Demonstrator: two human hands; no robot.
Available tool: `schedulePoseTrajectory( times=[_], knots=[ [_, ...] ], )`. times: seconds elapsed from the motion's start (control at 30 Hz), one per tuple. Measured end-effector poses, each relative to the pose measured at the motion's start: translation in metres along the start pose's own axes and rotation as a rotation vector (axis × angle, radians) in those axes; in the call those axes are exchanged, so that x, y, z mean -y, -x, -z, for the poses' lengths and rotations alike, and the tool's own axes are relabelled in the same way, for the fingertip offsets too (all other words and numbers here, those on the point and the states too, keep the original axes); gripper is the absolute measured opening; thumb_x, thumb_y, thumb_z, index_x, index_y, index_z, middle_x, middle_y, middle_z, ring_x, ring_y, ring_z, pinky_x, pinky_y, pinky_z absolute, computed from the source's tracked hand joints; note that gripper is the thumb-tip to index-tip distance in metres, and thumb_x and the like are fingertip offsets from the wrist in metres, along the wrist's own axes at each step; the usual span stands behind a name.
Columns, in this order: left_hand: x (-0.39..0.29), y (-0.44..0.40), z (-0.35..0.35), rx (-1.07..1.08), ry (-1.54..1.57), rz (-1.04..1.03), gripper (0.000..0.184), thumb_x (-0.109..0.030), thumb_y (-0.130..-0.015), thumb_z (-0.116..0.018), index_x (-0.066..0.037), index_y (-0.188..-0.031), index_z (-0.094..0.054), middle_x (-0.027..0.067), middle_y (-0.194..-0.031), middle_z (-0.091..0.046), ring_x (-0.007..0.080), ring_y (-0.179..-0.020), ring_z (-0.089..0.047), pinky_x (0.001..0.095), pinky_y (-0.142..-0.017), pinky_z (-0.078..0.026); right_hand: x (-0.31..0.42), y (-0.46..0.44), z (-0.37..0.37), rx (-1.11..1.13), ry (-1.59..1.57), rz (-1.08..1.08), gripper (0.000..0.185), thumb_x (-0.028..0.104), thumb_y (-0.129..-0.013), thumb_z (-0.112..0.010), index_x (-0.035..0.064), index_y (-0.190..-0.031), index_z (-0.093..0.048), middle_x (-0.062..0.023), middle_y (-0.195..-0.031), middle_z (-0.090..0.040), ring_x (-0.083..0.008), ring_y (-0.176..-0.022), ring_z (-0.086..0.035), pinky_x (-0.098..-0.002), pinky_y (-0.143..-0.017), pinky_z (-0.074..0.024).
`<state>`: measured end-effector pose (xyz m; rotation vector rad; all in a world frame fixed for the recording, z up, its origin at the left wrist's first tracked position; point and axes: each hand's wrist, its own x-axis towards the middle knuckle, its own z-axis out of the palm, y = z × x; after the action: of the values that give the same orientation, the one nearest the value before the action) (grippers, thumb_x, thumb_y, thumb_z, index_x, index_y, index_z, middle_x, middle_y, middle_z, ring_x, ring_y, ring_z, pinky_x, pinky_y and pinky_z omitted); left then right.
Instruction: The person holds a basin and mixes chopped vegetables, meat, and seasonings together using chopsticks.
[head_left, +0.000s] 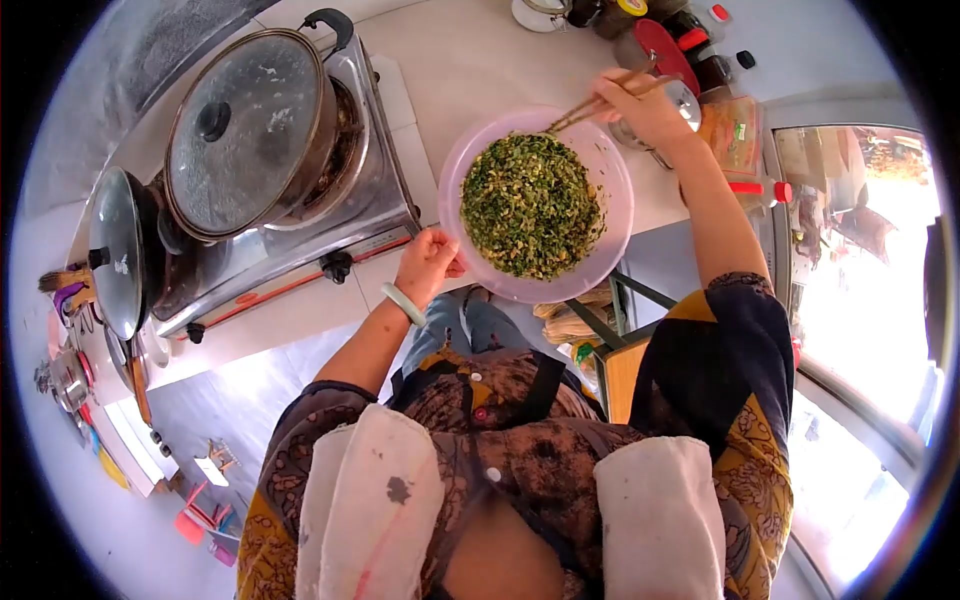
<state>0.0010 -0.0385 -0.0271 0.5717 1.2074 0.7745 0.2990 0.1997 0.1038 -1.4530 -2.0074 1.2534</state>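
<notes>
Gripping brown chopsticks (600,100) in the R hand (640,105), w/ fingers closed around the upper part. Slanting them down over the far R rim of a pale pink plastic basin (617,240), tips at the far edge of a chopped-greens mix (530,205). Heaped mid-basin: fine dark-green bits, w/ lighter yellowish pcs all thru. Flecks of same on the inner R wall, otherwise bare pink btwn mix & rim.

Resting the basin at the front edge of a pale countertop (440,50), directly in front of the body, just R of a gas stove (395,150). L hand (432,262) at the near-L rim, w/ fingers bent; can't tell if gripping the rim or only resting by it. On the L wrist, a pale bangle (403,304).

On the stove, a large brownish pot (312,165) w/ a glass lid (245,120) on, whitish spots across it. Can't make out the contents. Farther L, a dark pan (152,250), also under a glass cover (122,285); can't see inside either.

Beyond the R hand, partly hidden by it, shiny metalware (684,103). Farther back, a red container (665,55) amongst assorted jars & bottles. To the R, nr the forearm, an orange-ish pkg (738,135) & a red-capped bottle (765,190) lying on its side.
</notes>
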Motion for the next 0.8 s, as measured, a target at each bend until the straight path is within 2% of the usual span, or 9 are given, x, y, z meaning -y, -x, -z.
schedulePoseTrajectory(
  times=[0.2, 0.3, 0.4, 0.5, 0.53, 0.63, 0.67, 0.77, 0.8],
  knots=[
    [0.0, 0.0, 0.0, 0.006, 0.018, 0.01, 0.021, -0.023, -0.093, -0.054, -0.005, -0.103, -0.048, 0.0068, -0.088, -0.06, 0.017, -0.078, -0.062, 0.031, -0.07, -0.053, -0.031, 0.076, 0.022, -0.079, -0.091, -0.157, 0.026, 0.022, -0.092, -0.051, -0.0008, -0.085, -0.061, -0.0063, -0.074, -0.063, -0.0106, -0.067, -0.06, -0.0243, -0.065, -0.0481],
    [-0.003, 0.001, -0.002, 0.004, -0.024, 0.009, 0.021, -0.023, -0.094, -0.053, -0.004, -0.103, -0.048, 0.0073, -0.089, -0.061, 0.0168, -0.078, -0.062, 0.0308, -0.07, -0.053, -0.059, 0.12, 0.009, 0.02, -0.134, -0.192, 0.023, 0.019, -0.091, -0.053, -0.0013, -0.085, -0.061, -0.0076, -0.073, -0.063, -0.0108, -0.067, -0.059, -0.0244, -0.065, -0.0481],
    [-0.005, -0.001, -0.001, 0.006, -0.055, -0.01, 0.02, -0.022, -0.094, -0.052, -0.004, -0.102, -0.048, 0.0078, -0.089, -0.061, 0.0167, -0.078, -0.062, 0.031, -0.071, -0.053, -0.021, 0.134, -0.002, -0.01, -0.219, -0.112, 0.021, 0.016, -0.09, -0.054, -0.0027, -0.087, -0.062, -0.0074, -0.072, -0.062, -0.0125, -0.066, -0.06, -0.0253, -0.064, -0.0489],
    [-0.006, 0.0, 0.0, 0.014, -0.068, 0.011, 0.02, -0.022, -0.094, -0.052, -0.004, -0.102, -0.048, 0.0079, -0.088, -0.061, 0.0168, -0.077, -0.062, 0.0312, -0.071, -0.054, -0.011, 0.122, -0.008, -0.176, -0.079, 0.055, 0.022, 0.016, -0.091, -0.053, -0.0037, -0.088, -0.062, -0.0078, -0.073, -0.063, -0.0141, -0.067, -0.061, -0.0262, -0.064, -0.0498],
    [-0.006, 0.0, 0.0, 0.012, -0.066, 0.02, 0.02, -0.023, -0.094, -0.052, -0.004, -0.101, -0.048, 0.0079, -0.087, -0.061, 0.0169, -0.077, -0.062, 0.0312, -0.07, -0.054, -0.025, 0.115, -0.009, -0.176, 0.002, -0.011, 0.021, 0.019, -0.091, -0.054, 0.0, -0.09, -0.062, -0.0061, -0.078, -0.066, -0.0119, -0.069, -0.061, -0.0263, -0.065, -0.0494],
    [-0.004, 0.0, -0.001, -0.001, -0.066, -0.018, 0.022, -0.024, -0.094, -0.053, -0.004, -0.101, -0.048, 0.0076, -0.085, -0.061, 0.0171, -0.076, -0.062, 0.0316, -0.07, -0.054, -0.053, 0.115, -0.014, -0.146, 0.421, 0.26, 0.019, 0.019, -0.092, -0.053, 0.0018, -0.091, -0.062, -0.0075, -0.077, -0.065, -0.0112, -0.069, -0.061, -0.0269, -0.065, -0.0493],
    [-0.005, 0.001, -0.001, 0.003, -0.059, -0.005, 0.022, -0.024, -0.093, -0.053, -0.004, -0.101, -0.048, 0.0077, -0.086, -0.061, 0.0171, -0.076, -0.062, 0.0315, -0.07, -0.054, -0.056, 0.125, -0.019, -0.108, 0.158, 0.007, 0.02, 0.017, -0.093, -0.051, 0.0003, -0.092, -0.061, -0.0068, -0.079, -0.064, -0.0116, -0.071, -0.06, -0.0271, -0.066, -0.0495],
    [-0.006, 0.002, 0.0, 0.007, -0.031, 0.014, 0.023, -0.024, -0.093, -0.053, -0.003, -0.101, -0.048, 0.0081, -0.088, -0.061, 0.0172, -0.077, -0.062, 0.0314, -0.071, -0.054, -0.077, 0.16, -0.037, -0.129, -0.208, -0.081, 0.021, 0.017, -0.093, -0.051, -0.0023, -0.094, -0.059, -0.0067, -0.082, -0.063, -0.0119, -0.073, -0.059, -0.0271, -0.067, -0.0498],
    [-0.006, 0.003, 0.0, 0.014, -0.028, 0.014, 0.023, -0.024, -0.094, -0.053, -0.003, -0.102, -0.048, 0.0083, -0.088, -0.061, 0.0172, -0.077, -0.062, 0.0314, -0.071, -0.054, -0.072, 0.172, -0.047, -0.136, -0.195, -0.148, 0.02, 0.016, -0.094, -0.05, -0.0023, -0.094, -0.059, -0.0066, -0.082, -0.062, -0.012, -0.073, -0.059, -0.0263, -0.068, -0.0506]
  ],
)
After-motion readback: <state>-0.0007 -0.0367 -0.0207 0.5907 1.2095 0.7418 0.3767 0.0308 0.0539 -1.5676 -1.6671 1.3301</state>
